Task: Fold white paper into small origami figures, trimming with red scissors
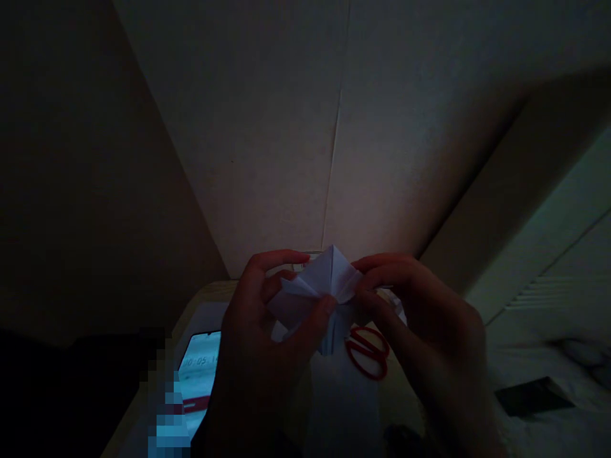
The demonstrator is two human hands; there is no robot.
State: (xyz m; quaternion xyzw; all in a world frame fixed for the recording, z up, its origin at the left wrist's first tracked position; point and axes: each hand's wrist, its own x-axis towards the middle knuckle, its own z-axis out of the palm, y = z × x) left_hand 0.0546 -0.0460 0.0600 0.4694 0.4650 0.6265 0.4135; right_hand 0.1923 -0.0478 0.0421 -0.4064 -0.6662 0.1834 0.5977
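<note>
A piece of folded white paper point(333, 273) with several creases and flaps is held up between my two hands, its pointed tip upward. My left hand point(281, 324) grips it from the left, thumb pressed on the front near the middle and fingers behind. On the right side, my right hand point(410, 305) pinches a flap between thumb and fingers. Below the paper, red-handled scissors point(367, 352) lie on the small table; their blades are hidden. The lower folds of the paper are partly covered by my left thumb.
A lit phone point(200, 362) showing a timer lies at the left of the table point(217, 291). White paper point(344, 407) lies under my hands. A pale wall point(286, 159) rises directly behind the table. At the right, a dark flat object point(534, 395) rests on whitish fabric. The room is dim.
</note>
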